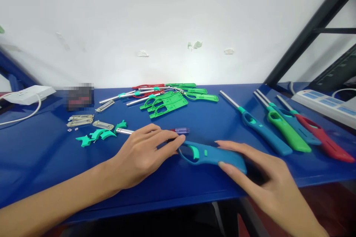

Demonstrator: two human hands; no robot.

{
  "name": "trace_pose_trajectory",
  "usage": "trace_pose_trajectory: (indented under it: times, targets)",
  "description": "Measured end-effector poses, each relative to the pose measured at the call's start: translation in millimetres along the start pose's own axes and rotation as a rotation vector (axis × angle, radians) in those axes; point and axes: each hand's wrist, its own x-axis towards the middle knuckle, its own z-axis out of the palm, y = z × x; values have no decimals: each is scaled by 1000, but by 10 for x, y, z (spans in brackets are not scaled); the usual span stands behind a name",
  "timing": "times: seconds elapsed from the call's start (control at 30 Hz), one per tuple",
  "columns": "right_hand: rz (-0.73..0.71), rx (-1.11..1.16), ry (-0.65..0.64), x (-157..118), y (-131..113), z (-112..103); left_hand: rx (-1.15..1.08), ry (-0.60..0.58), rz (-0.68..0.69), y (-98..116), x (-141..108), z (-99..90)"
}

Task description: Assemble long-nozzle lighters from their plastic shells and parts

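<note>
A blue gas lighter (214, 154) with a teal trigger lies near the table's front edge, its metal tube reaching left. My left hand (146, 152) is closed around the neck end, and its fingers cover part of the tube. At the handle's right end, my right hand (258, 170) grips the lighter between thumb and fingers. Just behind my left fingertips lies a screwdriver (182, 130) with a clear purple and red handle, partly hidden. Teal trigger pieces (104, 133) and clear fuel tanks (80, 120) are scattered to the left.
Green handle shells (168, 103) lie piled at the back with red shells and metal tubes. On the right, a blue lighter (267, 133), a green lighter (289, 129) and a red lighter (324, 137) lie in a row. A white power strip (328, 105) stands behind them.
</note>
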Motion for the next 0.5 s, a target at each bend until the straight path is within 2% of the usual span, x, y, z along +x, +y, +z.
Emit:
trace_pose_trajectory:
  times: [0.1,0.27,0.4,0.5]
  targets:
    - [-18,-9,51,3,14,30,-42,2,-46,6,-9,13]
    - [-43,-19,126,-11,21,65,-123,-78,-121,31,-17,26]
    - [-87,-20,107,-17,44,67,-166,-123,-188,77,-15,15]
    - [-128,-26,79,-23,56,69,-163,-115,-164,88,-3,10]
